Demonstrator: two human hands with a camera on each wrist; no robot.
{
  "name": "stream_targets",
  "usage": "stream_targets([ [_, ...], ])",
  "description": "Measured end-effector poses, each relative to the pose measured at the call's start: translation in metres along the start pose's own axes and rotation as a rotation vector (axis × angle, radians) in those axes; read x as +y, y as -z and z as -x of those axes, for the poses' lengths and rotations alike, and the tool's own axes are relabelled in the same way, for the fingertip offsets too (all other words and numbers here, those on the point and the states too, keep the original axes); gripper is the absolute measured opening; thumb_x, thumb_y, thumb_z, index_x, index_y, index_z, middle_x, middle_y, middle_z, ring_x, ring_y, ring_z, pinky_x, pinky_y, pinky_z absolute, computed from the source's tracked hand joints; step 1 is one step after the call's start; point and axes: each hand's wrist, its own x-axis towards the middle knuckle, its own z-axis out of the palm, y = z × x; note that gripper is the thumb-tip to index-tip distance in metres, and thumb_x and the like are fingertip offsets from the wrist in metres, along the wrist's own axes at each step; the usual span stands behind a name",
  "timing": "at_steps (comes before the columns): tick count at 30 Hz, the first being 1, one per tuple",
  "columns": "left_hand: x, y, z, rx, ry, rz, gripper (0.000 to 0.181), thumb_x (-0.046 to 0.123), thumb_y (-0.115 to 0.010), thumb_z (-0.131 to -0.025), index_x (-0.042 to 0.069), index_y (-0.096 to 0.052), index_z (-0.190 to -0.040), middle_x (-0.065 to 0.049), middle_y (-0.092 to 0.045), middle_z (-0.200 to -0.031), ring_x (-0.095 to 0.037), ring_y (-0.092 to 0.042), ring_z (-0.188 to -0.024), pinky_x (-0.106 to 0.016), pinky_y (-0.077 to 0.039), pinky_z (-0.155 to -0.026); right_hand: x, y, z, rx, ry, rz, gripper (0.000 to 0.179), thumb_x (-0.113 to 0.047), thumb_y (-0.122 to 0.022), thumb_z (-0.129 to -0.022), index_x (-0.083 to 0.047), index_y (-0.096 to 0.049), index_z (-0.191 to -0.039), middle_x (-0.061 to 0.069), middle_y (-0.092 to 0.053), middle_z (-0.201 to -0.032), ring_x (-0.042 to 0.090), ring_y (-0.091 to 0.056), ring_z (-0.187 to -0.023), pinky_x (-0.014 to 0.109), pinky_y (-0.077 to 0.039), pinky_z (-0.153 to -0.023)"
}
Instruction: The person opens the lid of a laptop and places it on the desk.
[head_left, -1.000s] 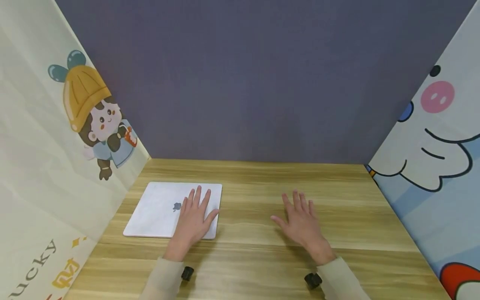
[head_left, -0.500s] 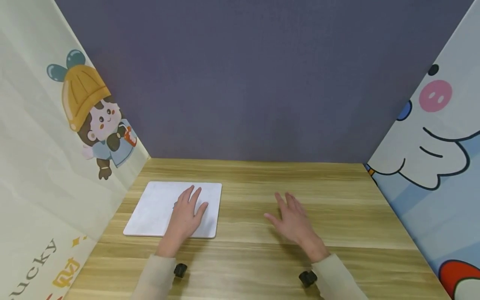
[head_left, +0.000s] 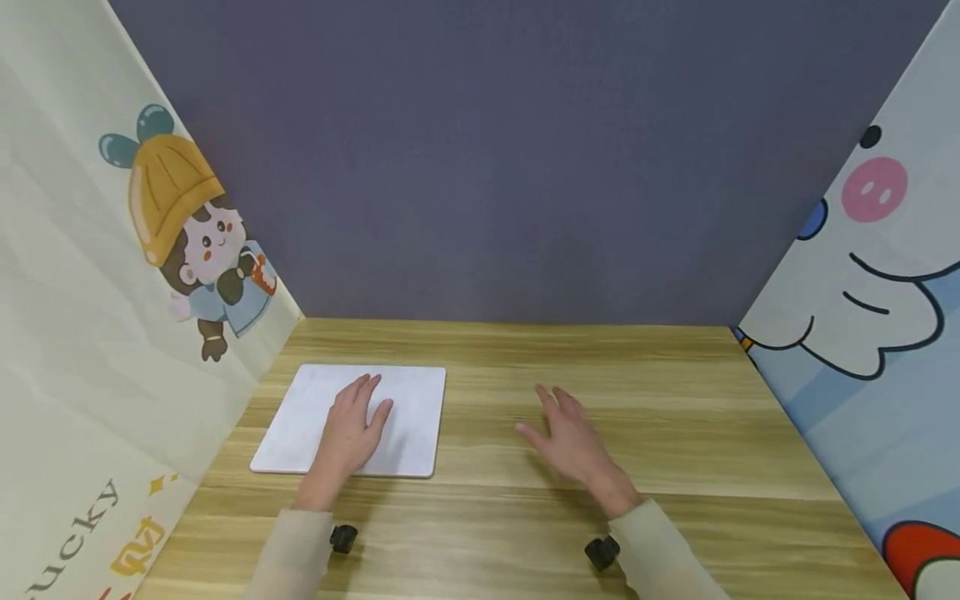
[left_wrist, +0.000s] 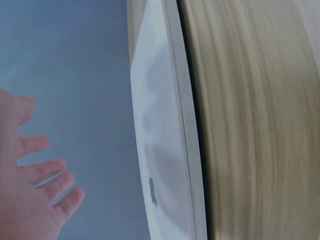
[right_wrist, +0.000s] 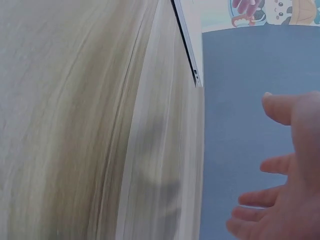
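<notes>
A closed silver laptop [head_left: 411, 421] lies flat on the left part of the table. Above its lid hovers my left hand [head_left: 349, 429], fingers extended and holding nothing. In the left wrist view, a gap separates that hand [left_wrist: 35, 185] from the lid [left_wrist: 162, 125], where part of a dark logo shows. My right hand [head_left: 573, 442] hangs over the wood to the right of the laptop, thumb spread from the fingers, with nothing in it. The right wrist view has this hand [right_wrist: 287, 185] above the table too, and a corner of the laptop [right_wrist: 194, 40] at the top.
The wood-grain table [head_left: 510, 517] is bounded at the back by a dark grey panel [head_left: 510, 167]. Cartoon-printed sheets stand on both sides, the left sheet [head_left: 60, 292] cream and the right sheet [head_left: 840, 317] pale blue and white. A small black device [head_left: 343, 539] sits at the left wrist, another [head_left: 602, 552] at the right.
Both hands have drifted left, the left one farther over the laptop lid, covering its logo in the head view. Their fingers are less spread than before. The laptop stays in place.
</notes>
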Motion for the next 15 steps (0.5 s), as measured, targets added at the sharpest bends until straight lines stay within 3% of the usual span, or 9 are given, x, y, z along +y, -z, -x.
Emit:
stream_targets([
  [9,-0.021,0.006,0.002,0.025,0.009,0.0,0.046,0.024,-0.055,-0.104,-0.006,-0.053,-0.138,-0.032,-0.05,-0.14,-0.052,-0.043,-0.131,-0.064,-0.033,-0.109,-0.011,-0.006,-0.007,-0.044,0.006,-0.121,0.08,-0.051,-0.06,-0.1,-0.005,-0.031,-0.159,0.03,-0.03,-0.159,0.047,-0.028,-0.147,0.063,-0.026,-0.117],
  [15,-0.033,0.013,0.002,-0.025,0.076,0.025,0.047,0.027,-0.052,-0.106,-0.006,-0.051,-0.14,-0.032,-0.046,-0.144,-0.052,-0.039,-0.135,-0.064,-0.03,-0.111,-0.023,-0.011,-0.011,-0.063,0.008,-0.145,0.08,-0.053,-0.059,-0.099,-0.007,-0.032,-0.159,0.025,-0.033,-0.16,0.043,-0.031,-0.147,0.06,-0.027,-0.118],
])
